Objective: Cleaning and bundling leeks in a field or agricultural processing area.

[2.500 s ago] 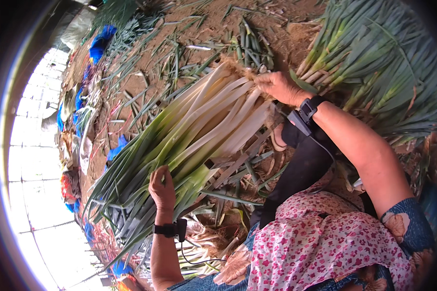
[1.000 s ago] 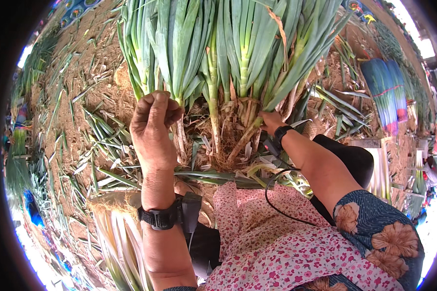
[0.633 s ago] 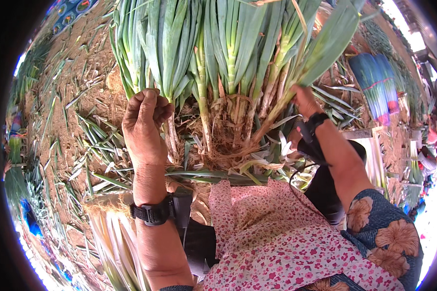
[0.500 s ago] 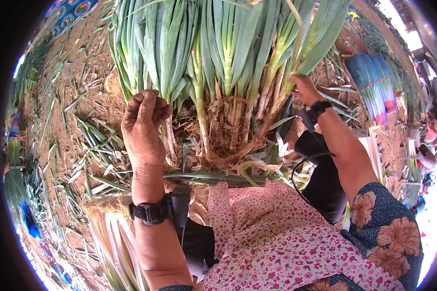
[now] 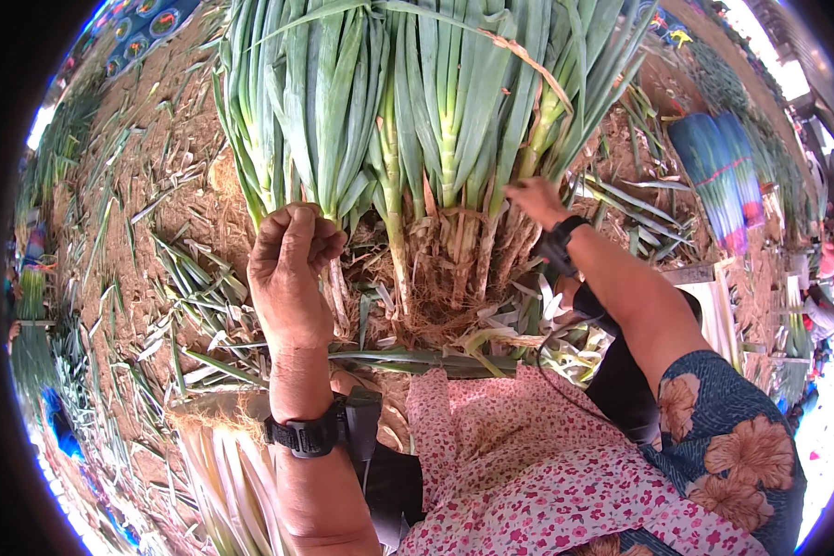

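Note:
A thick stand of long green onions (image 5: pixel 449 120) fills the space in front of me, green leaves pointing away and soil-caked roots toward me. My left hand (image 5: pixel 292 255) is closed in a pinch at the left side of the onions, in front of the lower stalks; whatever its fingertips hold, if anything, is hidden. At the right side, my right hand (image 5: pixel 537 201) reaches in to the lower stalks, fingers pointing left and somewhat blurred. Whether it grips a stalk cannot be made out. Both wrists wear black straps.
Trimmed pale stalks (image 5: pixel 227 473) lie at my lower left, and more pale stalks (image 5: pixel 713 306) at the right. Cut leaves (image 5: pixel 199 278) litter the brown soil. Wrapped onion bundles (image 5: pixel 713 171) lie at the far right. A dark cable (image 5: pixel 551 371) loops near my right knee.
My right hand has moved left toward the middle stalks; the onion it gripped, leaning right, no longer stands apart. My left hand stays pinched, slightly lower and farther right in view.

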The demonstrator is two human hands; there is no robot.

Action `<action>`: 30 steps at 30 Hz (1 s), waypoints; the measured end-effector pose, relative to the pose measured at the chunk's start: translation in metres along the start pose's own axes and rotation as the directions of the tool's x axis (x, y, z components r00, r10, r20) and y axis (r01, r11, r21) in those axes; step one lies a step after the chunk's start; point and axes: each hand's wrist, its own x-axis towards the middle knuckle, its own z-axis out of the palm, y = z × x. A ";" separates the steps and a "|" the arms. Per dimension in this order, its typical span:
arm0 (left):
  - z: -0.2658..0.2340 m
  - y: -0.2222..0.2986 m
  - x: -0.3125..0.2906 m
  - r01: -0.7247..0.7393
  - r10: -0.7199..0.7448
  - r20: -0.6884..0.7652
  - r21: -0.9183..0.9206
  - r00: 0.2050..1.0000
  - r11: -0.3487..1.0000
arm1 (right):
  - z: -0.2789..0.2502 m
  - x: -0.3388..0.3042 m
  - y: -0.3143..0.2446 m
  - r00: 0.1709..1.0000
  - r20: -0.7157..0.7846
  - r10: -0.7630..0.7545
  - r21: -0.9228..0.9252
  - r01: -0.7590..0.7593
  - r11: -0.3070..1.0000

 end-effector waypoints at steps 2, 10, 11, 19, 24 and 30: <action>0.007 0.003 0.000 0.028 -0.028 -0.019 -0.008 0.999 1.000 | 0.041 -0.001 -0.020 0.989 0.055 -0.139 0.203 0.125 0.971; 0.014 0.006 -0.002 0.017 -0.015 -0.040 0.035 0.999 0.999 | 0.095 0.009 -0.071 0.992 0.025 0.127 0.266 -0.129 0.955; 0.025 0.009 -0.010 0.113 -0.110 -0.074 0.042 0.991 0.993 | 0.100 0.006 -0.071 0.991 0.026 0.134 0.384 -0.134 0.914; 0.045 -0.027 -0.028 0.015 -0.112 0.331 0.284 0.937 0.959 | 0.121 0.007 -0.046 0.968 -0.103 -0.228 0.458 0.250 0.853; 0.021 -0.019 -0.019 0.054 -0.107 0.214 0.240 0.971 0.969 | 0.062 -0.054 -0.098 0.987 0.063 -0.145 0.232 0.127 0.964; 0.029 -0.008 -0.010 0.058 -0.068 0.142 0.075 0.987 0.995 | -0.054 -0.081 -0.144 0.877 -0.146 -0.458 0.477 0.468 0.744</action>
